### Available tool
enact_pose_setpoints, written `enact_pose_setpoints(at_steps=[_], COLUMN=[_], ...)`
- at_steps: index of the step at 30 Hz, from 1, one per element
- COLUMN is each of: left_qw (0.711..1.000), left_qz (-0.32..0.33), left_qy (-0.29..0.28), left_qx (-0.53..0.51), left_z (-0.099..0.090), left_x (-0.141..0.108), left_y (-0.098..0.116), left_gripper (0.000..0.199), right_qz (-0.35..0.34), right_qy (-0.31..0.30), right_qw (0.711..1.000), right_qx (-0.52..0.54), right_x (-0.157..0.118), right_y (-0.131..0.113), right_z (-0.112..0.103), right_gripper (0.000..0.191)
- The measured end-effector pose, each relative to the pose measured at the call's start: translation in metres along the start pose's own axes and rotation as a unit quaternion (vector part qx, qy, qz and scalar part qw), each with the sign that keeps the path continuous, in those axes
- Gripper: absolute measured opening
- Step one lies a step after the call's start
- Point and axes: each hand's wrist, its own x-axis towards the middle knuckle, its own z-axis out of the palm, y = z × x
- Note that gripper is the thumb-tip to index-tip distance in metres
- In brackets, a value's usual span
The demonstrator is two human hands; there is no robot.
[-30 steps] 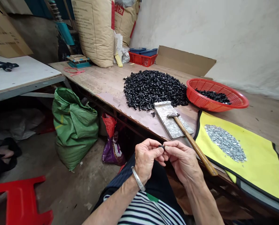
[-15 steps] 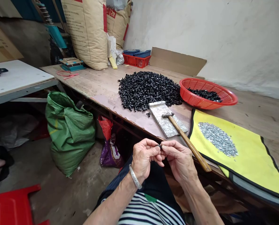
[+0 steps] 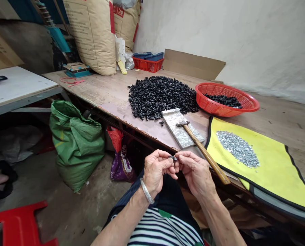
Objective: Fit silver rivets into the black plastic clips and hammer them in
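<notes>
Between the fingertips of my left hand (image 3: 156,171) is a small black part (image 3: 174,159) with a shiny spot at its right end. My right hand (image 3: 195,172) meets it from the right, thumb and forefinger pinched at that end; whether they hold a tiny piece is too small to tell. Both hands are above my lap at the table edge. Beyond them a hammer (image 3: 202,148) rests with its head on a grey slab (image 3: 176,128). A large pile of black parts (image 3: 162,97) lies behind the slab, and small silvery pieces (image 3: 238,148) are spread on a yellow cloth (image 3: 272,171).
A red basket (image 3: 203,102) with more black parts stands at the back right. Large paper sacks (image 3: 91,37) and a red crate (image 3: 148,65) are at the back. Below the table edge are a green sack (image 3: 77,147), a purple bag (image 3: 121,167) and a red stool (image 3: 19,222).
The shiny end of the black part now shows between my fingertips. My hands have otherwise hardly moved, and the view has shifted slightly.
</notes>
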Motion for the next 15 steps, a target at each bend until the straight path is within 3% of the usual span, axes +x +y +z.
enact_pose_setpoints(at_steps=[4,6,7,9,10,11,12,13,15], left_qw=[1.0,1.0,1.0,0.999,0.999,0.999,0.999,0.999,0.998], left_qz=[0.004,0.005,0.006,0.007,0.007,0.008,0.009,0.01,0.015], left_qy=[0.015,0.025,0.03,0.037,0.039,0.041,0.042,0.042,0.041], left_qx=[-0.001,-0.001,0.0,0.006,0.011,0.017,0.024,0.03,0.05], left_z=[-0.004,-0.004,-0.003,-0.001,0.001,0.004,0.006,0.009,0.016], left_x=[0.003,0.007,0.009,0.016,0.02,0.024,0.029,0.035,0.047], left_y=[0.002,0.004,0.006,0.009,0.011,0.013,0.014,0.016,0.019], left_gripper=[0.019,0.019,0.019,0.018,0.018,0.018,0.018,0.017,0.016], right_qz=[-0.054,-0.134,-0.188,-0.273,-0.283,-0.271,-0.242,-0.207,-0.145], right_qy=[0.028,0.086,0.12,0.173,0.182,0.179,0.169,0.155,0.127], right_qw=[0.992,0.954,0.911,0.785,0.726,0.687,0.669,0.673,0.712], right_qx=[-0.109,-0.254,-0.346,-0.528,-0.599,-0.651,-0.682,-0.693,-0.676], right_x=[-0.003,-0.001,0.002,0.009,0.014,0.019,0.023,0.028,0.036], right_y=[-0.01,-0.023,-0.03,-0.043,-0.048,-0.052,-0.055,-0.057,-0.059], right_z=[-0.004,-0.011,-0.016,-0.028,-0.034,-0.04,-0.045,-0.049,-0.055], right_gripper=[0.021,0.023,0.023,0.022,0.02,0.019,0.016,0.013,0.01])
